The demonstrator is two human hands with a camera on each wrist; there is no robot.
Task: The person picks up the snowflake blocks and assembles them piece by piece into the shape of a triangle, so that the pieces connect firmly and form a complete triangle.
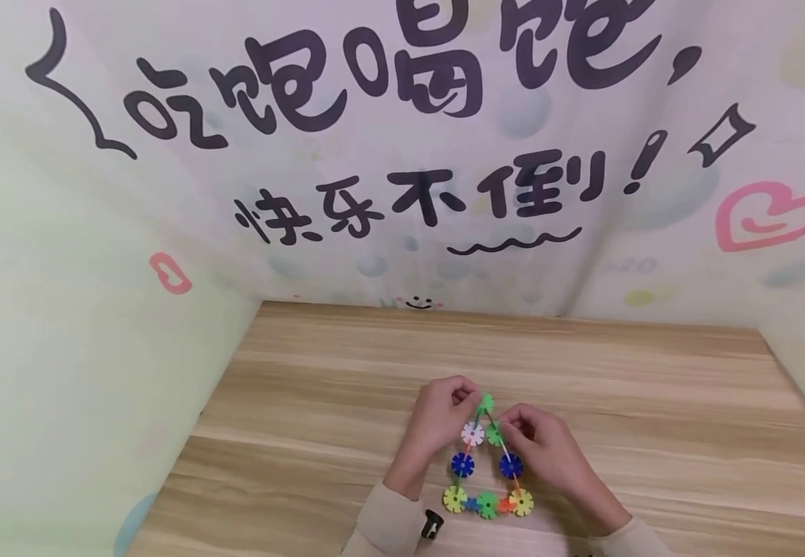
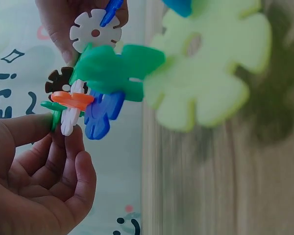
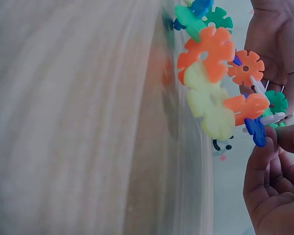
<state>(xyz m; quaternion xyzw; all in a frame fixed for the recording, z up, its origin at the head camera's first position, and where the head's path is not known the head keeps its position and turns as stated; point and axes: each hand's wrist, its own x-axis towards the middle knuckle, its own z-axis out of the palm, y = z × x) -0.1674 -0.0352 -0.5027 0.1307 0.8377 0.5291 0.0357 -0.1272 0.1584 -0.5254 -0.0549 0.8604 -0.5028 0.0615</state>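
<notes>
A triangle of linked, notched plastic discs stands between the two hands in the head view. My left hand (image 1: 444, 410) pinches the green disc (image 1: 487, 403) at its top point. The right hand (image 1: 548, 449) grips a second green disc (image 1: 495, 433) just below, on the right side. Down the left side come a white disc (image 1: 472, 433) and a blue disc (image 1: 462, 465); another blue disc (image 1: 511, 465) is on the right. Yellow discs (image 1: 521, 503) form the lower corners, with a green disc (image 1: 488, 505) midway between them. Small discs seen edge-on join the larger ones.
The wood-grain table (image 1: 305, 371) extends around both hands. Behind it hangs a pale printed backdrop (image 1: 346, 271) with large dark characters, and a light side panel (image 1: 96, 371) borders the left. A small black piece (image 1: 433, 524) sits by the left cuff.
</notes>
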